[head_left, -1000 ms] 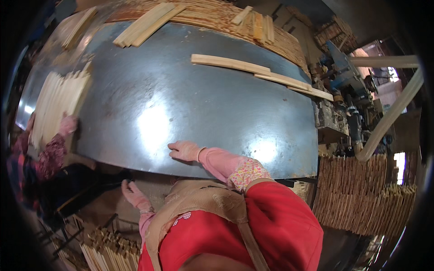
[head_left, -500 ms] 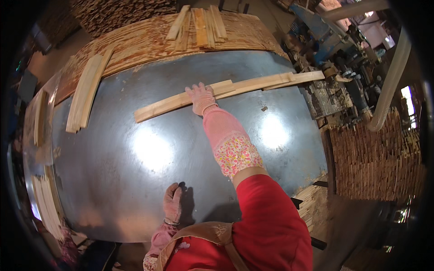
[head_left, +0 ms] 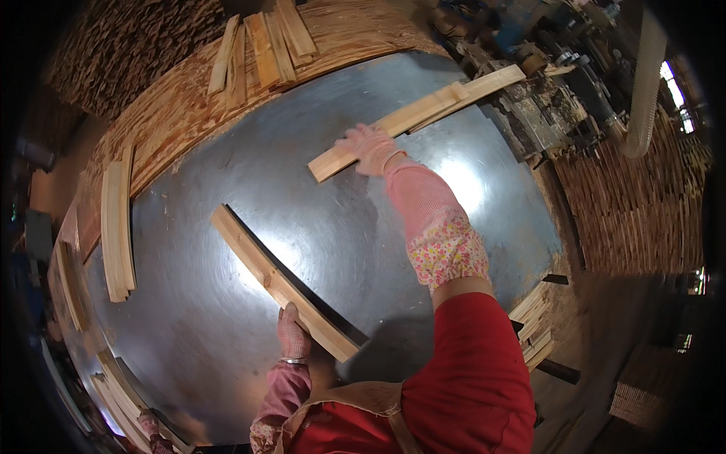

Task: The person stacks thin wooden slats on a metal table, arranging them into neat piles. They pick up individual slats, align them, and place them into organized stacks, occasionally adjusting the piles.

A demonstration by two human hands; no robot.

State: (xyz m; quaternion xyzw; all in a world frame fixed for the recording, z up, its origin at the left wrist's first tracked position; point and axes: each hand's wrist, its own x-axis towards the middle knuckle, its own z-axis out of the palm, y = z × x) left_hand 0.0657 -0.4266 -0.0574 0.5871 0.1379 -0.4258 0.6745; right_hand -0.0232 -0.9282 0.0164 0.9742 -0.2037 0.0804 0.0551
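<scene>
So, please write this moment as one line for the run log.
left hand: holds near wooden slat | right hand: pressed on far wooden slat | surface: round metal table | rim: slat stacks

Left hand [head_left: 293, 333] on plank [head_left: 280, 281] (gloved)

- Desk [head_left: 227, 318] — sheet metal, smooth, glossy with glare patches.
- Near wooden slat [head_left: 257, 261] and far wooden slat [head_left: 423, 113] — pale, raw, matt wood.
- Left hand [head_left: 293, 333], right hand [head_left: 370, 147] — pink knitted cloth gloves.
- Sleeve cover [head_left: 446, 246] — floral cloth.
</scene>
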